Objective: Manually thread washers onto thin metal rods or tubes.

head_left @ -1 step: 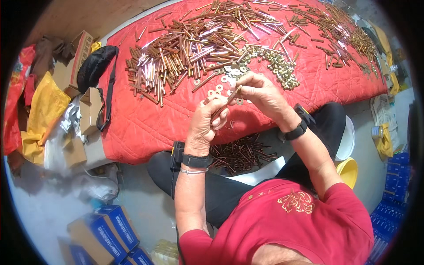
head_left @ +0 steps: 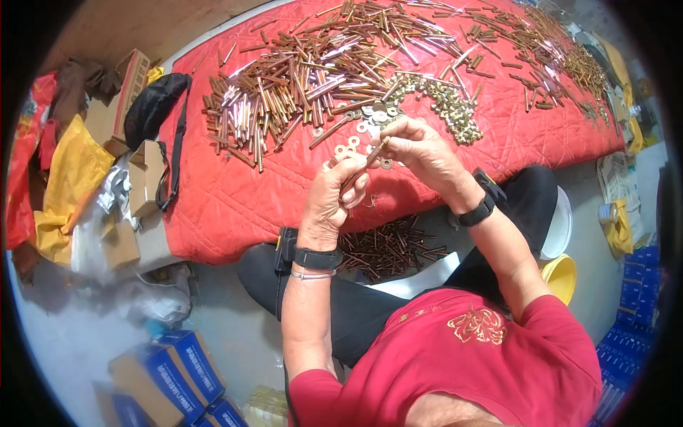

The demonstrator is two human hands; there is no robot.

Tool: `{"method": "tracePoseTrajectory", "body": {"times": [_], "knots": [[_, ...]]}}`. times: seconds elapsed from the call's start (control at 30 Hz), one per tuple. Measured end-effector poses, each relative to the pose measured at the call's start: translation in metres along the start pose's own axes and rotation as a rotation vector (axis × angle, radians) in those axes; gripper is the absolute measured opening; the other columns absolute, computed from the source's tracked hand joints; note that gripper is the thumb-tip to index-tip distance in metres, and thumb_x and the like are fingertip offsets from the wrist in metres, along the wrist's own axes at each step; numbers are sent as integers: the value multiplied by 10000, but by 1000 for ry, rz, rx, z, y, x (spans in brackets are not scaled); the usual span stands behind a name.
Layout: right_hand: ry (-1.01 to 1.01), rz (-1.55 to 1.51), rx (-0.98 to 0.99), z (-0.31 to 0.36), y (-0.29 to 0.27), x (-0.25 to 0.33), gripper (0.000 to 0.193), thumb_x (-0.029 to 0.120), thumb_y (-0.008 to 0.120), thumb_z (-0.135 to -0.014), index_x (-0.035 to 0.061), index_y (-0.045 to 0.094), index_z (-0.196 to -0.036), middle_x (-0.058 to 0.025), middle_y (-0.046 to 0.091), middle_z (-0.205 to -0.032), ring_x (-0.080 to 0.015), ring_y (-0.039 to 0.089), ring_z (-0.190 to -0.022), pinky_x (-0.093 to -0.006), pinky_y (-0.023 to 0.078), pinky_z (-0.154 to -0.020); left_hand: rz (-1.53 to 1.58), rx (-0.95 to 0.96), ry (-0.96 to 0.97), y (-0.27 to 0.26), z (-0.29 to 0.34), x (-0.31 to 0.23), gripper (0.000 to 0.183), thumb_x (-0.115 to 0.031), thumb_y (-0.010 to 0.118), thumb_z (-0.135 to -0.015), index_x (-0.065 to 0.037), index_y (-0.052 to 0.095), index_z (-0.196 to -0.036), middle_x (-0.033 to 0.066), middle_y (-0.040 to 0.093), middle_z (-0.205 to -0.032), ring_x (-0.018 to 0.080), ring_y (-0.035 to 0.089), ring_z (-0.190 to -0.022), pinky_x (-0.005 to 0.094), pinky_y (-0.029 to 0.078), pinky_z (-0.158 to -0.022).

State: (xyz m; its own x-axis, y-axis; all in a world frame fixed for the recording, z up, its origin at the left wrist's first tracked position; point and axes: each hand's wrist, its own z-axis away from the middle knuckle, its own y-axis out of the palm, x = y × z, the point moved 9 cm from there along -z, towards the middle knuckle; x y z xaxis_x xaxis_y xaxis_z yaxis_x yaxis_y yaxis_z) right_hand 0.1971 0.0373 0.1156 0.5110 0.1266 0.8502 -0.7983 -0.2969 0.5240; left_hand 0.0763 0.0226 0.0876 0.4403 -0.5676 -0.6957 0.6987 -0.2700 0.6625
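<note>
My left hand (head_left: 336,188) is closed round a slim copper-coloured bolt (head_left: 376,154), held at a slant over the near edge of a red quilted cover (head_left: 235,206). The fingertips of my right hand (head_left: 427,151) pinch the upper end of this bolt. Whether a nut or washer sits there is hidden by the fingers. Just beyond my hands lie flat round washers (head_left: 352,141), some pale, some darker. A heap of small brass-coloured nuts (head_left: 459,117) is to the right of them. Many similar copper-coloured rods (head_left: 306,89) are piled farther back.
More rods (head_left: 555,60) are scattered at the far right. Below the cover's edge, dark copper rods (head_left: 388,249) lie heaped between my legs. Left stand an open cardboard box (head_left: 146,178) and a black bag (head_left: 153,110). Blue-and-brown boxes (head_left: 171,377) and a yellow bucket (head_left: 560,277) are on the floor.
</note>
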Motion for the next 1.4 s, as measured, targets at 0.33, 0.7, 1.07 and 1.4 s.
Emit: {"method": "tracePoseTrajectory", "body": {"times": [0.33,0.7,1.07,1.4], "knots": [[-197,182,-148,-4,-7,29,158,61,567,-901,16,623,-1042,-56,646,-972,-128,607,-915,-277,485,-821,-5,-35,73,-3,1,-7,194,-117,532,-880,63,596,-910,11,504,-580,22,324,-358,155,258,-323],[-279,544,-28,3,6,26,212,14,594,-869,52,646,-1071,-16,597,-1035,-96,588,-903,-247,503,-767,-103,-95,69,-7,-1,-1,187,-126,543,-869,46,608,-903,-2,496,-579,19,321,-362,157,247,-325],[-404,1163,180,13,30,52,254,31,564,-877,72,590,-1127,-48,621,-875,-111,603,-788,-290,494,-706,-103,28,-60,7,2,7,189,-156,577,-859,26,625,-877,-19,481,-567,9,318,-371,161,232,-333],[-184,869,29,12,20,37,259,103,514,-932,75,558,-1186,-46,599,-904,-120,576,-776,-282,478,-701,-391,-62,123,4,2,-5,143,-178,628,-838,-38,644,-811,-49,465,-558,2,292,-387,176,186,-349]]}}
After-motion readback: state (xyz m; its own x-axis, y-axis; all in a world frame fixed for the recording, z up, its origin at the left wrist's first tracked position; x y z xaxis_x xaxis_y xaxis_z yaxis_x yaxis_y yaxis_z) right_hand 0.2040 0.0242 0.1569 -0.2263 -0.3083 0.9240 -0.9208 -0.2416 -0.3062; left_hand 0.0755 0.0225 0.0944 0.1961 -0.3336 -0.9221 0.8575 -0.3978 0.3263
